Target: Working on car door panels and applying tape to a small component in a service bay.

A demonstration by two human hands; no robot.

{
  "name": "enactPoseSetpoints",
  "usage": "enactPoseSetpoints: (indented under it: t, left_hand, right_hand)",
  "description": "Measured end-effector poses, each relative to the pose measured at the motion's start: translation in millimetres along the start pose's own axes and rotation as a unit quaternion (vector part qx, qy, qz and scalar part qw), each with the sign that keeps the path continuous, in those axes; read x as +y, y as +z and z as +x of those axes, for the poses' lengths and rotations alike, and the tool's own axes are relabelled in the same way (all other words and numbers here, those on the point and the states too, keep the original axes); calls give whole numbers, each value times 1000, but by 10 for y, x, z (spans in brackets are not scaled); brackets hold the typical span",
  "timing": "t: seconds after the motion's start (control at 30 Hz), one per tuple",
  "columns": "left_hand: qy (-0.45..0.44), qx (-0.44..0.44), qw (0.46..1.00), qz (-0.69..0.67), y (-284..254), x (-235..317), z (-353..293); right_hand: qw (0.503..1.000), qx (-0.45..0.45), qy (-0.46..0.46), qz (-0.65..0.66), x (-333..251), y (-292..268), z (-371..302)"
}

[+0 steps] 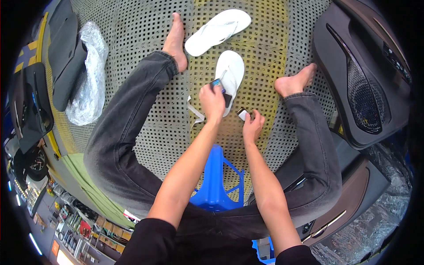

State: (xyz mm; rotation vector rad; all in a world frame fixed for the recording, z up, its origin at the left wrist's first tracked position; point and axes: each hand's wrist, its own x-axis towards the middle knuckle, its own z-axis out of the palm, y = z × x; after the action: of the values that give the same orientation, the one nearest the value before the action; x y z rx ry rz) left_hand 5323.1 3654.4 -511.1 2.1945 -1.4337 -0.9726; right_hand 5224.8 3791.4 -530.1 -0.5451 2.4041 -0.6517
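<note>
My left hand (212, 102) is closed around a small dark flat object with a blue, colourful face (216, 84), held over a white flip-flop (236, 67). By its fingers, over the flip-flop's heel, is a black rectangular piece (227, 100); whether it belongs to the held object I cannot tell. A little to the right, my right hand (254, 127) pinches a small silver-white and black piece (242, 115) between thumb and fingers. The two hands are apart. Left of my left hand, a thin white strip (194, 111) lies on the mat.
A second white flip-flop (218, 32) lies farther off on the perforated mat (137, 26), between my bare feet. Dark car door panels (375, 75) stand at the right. Clear plastic wrap (90, 75) lies at the left. A blue plastic stool (215, 185) is between my thighs.
</note>
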Motion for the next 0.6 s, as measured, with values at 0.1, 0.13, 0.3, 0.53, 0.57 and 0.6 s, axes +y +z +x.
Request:
enactPoseSetpoints:
  t: [0.1,0.13,0.3,0.53,0.57,0.6]
  left_hand:
    - [-91,68,981,-157,-430,-123,-174]
    - [-133,90,970,-183,-643,-415,-100]
    - [-254,150,936,-192,-1247,-1058,-143]
    - [-132,20,984,-117,-1435,-696,-74]
    - [-170,-17,973,-154,-1588,-537,-50]
    - [-156,-36,976,-149,-1764,-359,-52]
  right_hand:
    - [997,6,-74,9,-80,66,-38]
    - [984,-30,-177,-13,-195,199,-127]
    - [935,-151,-311,-82,-774,738,-708]
    - [928,-336,-81,140,-952,875,-427]
    - [929,-333,-86,139,-1040,744,-422]
    - [893,-385,-80,217,-1266,478,-455]
